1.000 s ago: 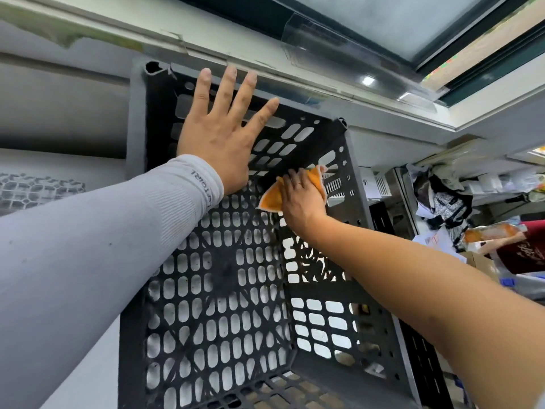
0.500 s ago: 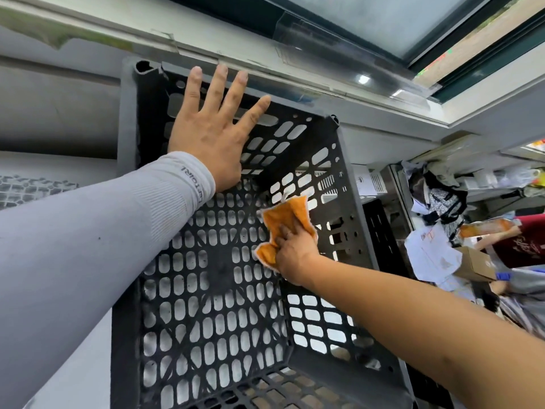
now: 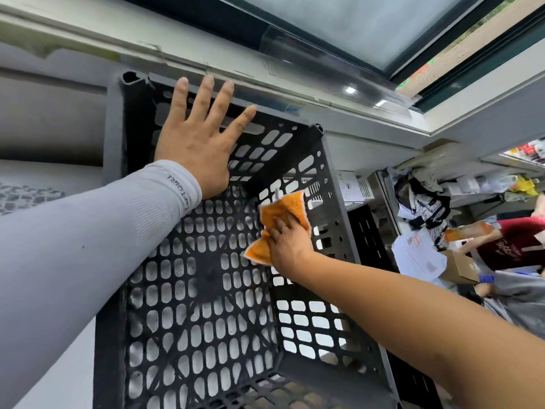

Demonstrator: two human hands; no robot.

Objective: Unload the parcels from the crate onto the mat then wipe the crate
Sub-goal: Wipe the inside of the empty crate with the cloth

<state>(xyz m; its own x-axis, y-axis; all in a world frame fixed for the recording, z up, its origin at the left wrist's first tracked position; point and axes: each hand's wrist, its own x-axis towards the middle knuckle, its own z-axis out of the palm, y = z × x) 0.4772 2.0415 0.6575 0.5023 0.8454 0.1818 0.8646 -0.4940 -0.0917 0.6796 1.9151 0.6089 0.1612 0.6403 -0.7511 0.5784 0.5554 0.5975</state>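
Observation:
A dark grey slotted plastic crate fills the middle of the view, with nothing inside it. My left hand lies flat with spread fingers against the crate's far wall. My right hand presses an orange cloth with a white edge against the inner right side, near the far right corner. Its fingers lie over the cloth. Parcels in white wrapping and a cardboard box lie to the right of the crate.
A pale window sill and window frame run behind the crate. On the right there is clutter: bags, clothing and shelves. A person in a dark red shirt is at the right edge.
My right hand and the cloth slid down from the far right corner and then back a little toward it. My left hand stayed pressed on the far wall.

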